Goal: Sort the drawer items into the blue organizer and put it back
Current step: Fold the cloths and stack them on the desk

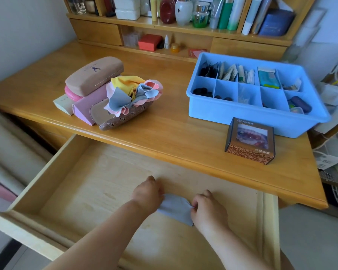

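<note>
So we're reaching both hands down into the open drawer (82,184), working on the grey cloth (175,208) lying on the drawer floor, nearer its front edge and right of the middle. The cloth is sitting right between our hands, its long axis running left-right, tilted a bit so the right end lies closer to the drawer front. Our left hand (148,193) is curling its fingers on the cloth's left end, and our right hand (208,208) is pinching the right end. Both are touching it, so neither is nearer.

Further out on the desk, a small brown box (250,141) is standing near the front edge, and just behind it the blue organizer (258,117) is sitting toward the right edge, long side left-right. The pile of glasses cases and cloths (113,92) is sitting well apart, toward the left.
</note>
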The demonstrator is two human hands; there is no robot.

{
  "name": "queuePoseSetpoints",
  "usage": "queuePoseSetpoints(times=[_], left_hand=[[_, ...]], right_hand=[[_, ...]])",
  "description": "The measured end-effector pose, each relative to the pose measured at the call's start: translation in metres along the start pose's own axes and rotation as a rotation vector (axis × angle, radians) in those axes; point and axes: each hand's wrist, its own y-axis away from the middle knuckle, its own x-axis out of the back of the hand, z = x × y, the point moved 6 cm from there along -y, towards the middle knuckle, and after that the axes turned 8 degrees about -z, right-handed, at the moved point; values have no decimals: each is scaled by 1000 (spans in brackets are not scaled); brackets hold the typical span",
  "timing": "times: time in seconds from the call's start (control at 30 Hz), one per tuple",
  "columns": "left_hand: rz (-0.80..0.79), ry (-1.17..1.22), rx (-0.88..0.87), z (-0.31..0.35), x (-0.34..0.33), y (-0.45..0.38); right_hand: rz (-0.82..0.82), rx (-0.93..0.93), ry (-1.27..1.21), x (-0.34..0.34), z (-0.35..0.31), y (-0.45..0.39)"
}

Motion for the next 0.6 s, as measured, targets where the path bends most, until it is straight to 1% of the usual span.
queuePoseSetpoints(times=[0.03, 0.07, 0.1, 0.2, 0.23, 0.27, 0.3, 0.33, 0.5, 0.6], left_hand=[[15, -6, -20, 1, 2, 2], [48, 35, -45, 1, 4, 5], [69, 157, -61, -3, 7, 8], [42, 733, -87, -14, 9, 21], [29, 886, -93, -16, 9, 26], [29, 974, -93, -17, 8, 30], [40, 1002, -90, -17, 8, 33], [63, 978, -83, -17, 7, 35], [249, 631, -90, -10, 8, 46], [346, 531, -139, 1, 7, 57]], right_hand=[[-20, 12, -12, 0, -1, 1], [-21, 25, -77, 0, 1, 1], [-14, 33, -213, 1, 3, 2], [-112, 9, -814, -1, 11, 8], [-158, -6, -993, -4, 11, 10], [-211, -29, -1117, -7, 10, 13], [-248, -54, -1175, -9, 10, 16], [-263, -77, -1190, -11, 10, 18], [-222, -155, -1133, -16, 13, 23], [-175, -130, -1068, -12, 9, 28]])
